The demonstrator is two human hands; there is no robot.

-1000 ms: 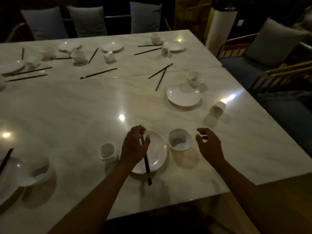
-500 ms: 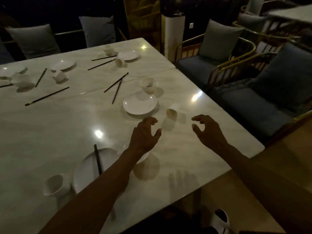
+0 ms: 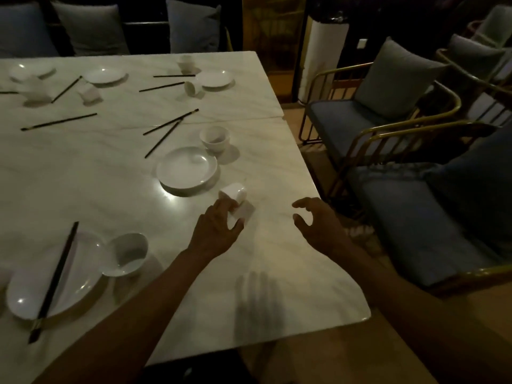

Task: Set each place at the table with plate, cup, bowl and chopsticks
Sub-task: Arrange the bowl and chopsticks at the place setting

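Observation:
A small white cup lies on its side on the marble table, just right of a white plate. My left hand is right in front of the cup, fingers spread, index finger at its lower edge and thumb apart; it holds nothing. My right hand hovers over the table's right edge, loosely curled and empty. A white bowl stands upright behind the plate, with two dark chopsticks crossed to its left. At the near left, chopsticks lie across another plate beside a bowl.
Further plates, tipped cups and loose chopsticks are scattered across the far half of the table. Gold-framed chairs with blue seats stand close along the right edge. Grey cushions line the back.
My left hand let go of the chopsticks on the near plate and moved right and forward to the tipped cup. My right hand drifted right. The view swung to the right.

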